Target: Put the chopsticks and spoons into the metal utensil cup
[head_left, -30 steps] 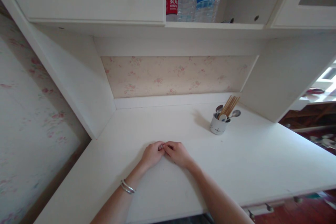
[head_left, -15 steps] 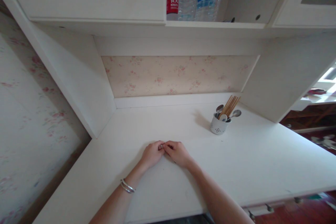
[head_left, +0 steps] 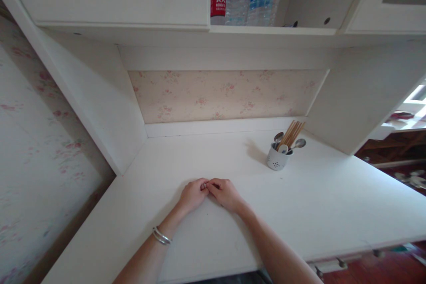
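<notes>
Fingers (head_left: 214,190) of left hand (head_left: 193,196) and right hand (head_left: 228,196) touch on the tabletop (head_left: 199,155).

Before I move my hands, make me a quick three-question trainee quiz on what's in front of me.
1. True or false: the white round cup with dark dots stands nearer the right hand than the left hand.
2. What does the cup hold?
a) red pens
b) light-brown wooden chopsticks and silver metal spoons
c) green flowers
3. Fill in: the silver metal bracelet is on the ___ arm.
Key: 1 true; 2 b; 3 left.
</notes>
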The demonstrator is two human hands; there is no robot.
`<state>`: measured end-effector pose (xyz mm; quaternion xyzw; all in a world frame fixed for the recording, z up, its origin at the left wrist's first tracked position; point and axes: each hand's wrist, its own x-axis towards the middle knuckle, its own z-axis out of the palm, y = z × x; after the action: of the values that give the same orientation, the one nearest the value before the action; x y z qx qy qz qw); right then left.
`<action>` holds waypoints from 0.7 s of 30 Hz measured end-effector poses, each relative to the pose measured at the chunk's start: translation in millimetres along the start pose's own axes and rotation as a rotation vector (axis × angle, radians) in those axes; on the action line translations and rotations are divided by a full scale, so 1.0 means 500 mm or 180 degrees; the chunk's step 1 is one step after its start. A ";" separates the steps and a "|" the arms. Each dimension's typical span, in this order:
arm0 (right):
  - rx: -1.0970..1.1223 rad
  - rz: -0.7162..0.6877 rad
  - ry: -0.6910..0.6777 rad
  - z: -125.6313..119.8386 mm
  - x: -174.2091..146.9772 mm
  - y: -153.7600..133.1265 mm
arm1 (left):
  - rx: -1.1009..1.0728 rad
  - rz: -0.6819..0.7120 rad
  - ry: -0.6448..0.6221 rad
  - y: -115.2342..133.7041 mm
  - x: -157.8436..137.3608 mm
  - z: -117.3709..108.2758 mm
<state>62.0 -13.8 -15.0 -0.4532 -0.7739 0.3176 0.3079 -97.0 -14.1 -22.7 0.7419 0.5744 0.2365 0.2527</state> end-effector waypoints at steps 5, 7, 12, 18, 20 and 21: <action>-0.0023 -0.0008 -0.0009 0.001 0.001 0.002 | 0.0002 0.0022 0.0020 -0.001 -0.002 0.000; -0.0044 -0.0009 -0.0017 0.001 0.001 0.003 | 0.0026 -0.0015 0.0020 -0.001 -0.002 0.000; -0.0017 -0.0023 -0.0002 0.001 0.000 0.002 | 0.0008 0.0004 0.0003 -0.002 0.000 0.001; -0.0019 -0.0031 0.0003 0.002 0.001 0.004 | 0.0040 -0.0013 0.0030 0.003 -0.001 -0.001; -0.0015 -0.0031 0.0002 0.003 0.001 0.005 | 0.0058 -0.0027 0.0011 0.006 -0.002 -0.002; -0.0015 -0.0032 0.0003 0.003 0.001 0.005 | 0.0062 -0.0030 0.0003 0.008 -0.002 -0.003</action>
<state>62.0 -12.7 -17.7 -0.4501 -0.7768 0.3140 0.3087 -95.5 -15.8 -19.0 0.7414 0.5803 0.2301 0.2463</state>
